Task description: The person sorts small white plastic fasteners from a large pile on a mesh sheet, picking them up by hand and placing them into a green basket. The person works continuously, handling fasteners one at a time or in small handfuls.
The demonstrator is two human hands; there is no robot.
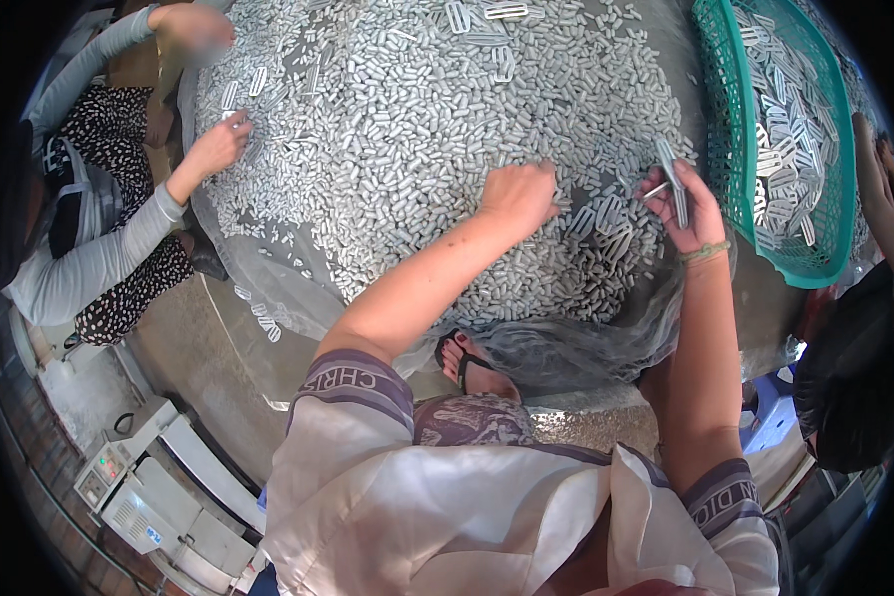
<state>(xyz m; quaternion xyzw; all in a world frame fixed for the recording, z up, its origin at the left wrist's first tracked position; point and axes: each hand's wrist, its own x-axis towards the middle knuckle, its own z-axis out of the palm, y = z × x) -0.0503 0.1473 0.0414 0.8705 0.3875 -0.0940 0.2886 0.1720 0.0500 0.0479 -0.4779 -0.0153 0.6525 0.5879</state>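
Head view: your left hand (520,196) rests knuckles-up on the heap of small silver metal pieces (407,129) that covers the grey tabletop (219,358). Its fingers are curled down and in, the tips buried among the pieces, so you cannot tell whether they have closed on one or merely press into the pile.

Your right hand (692,211), a thin band at the wrist, is raised just above the near right edge of the heap. Its fingers are drawn together in a pinch around a flat, elongated metal clip (671,179), which stands nearly upright and leans a little to the left; the thumb lies against the clip's lower part and a short silver pin (654,192) sticks out leftward from the grip. Other flat clips of the same kind lie scattered on the pile just below and left of that hand.

To the right of your right hand sits a green plastic basket (727,119), tilted toward you and partly filled with more flat clips. A clear plastic sheet (576,348) hangs rumpled over the near edge of the tabletop, and a sandalled foot (472,368) shows beneath it.

At the far left, another person in grey sleeves and a dotted garment reaches a hand (217,147) into the left edge of the heap, fingers partly bent on the pieces. A white machine (154,497) stands on the floor at the lower left.
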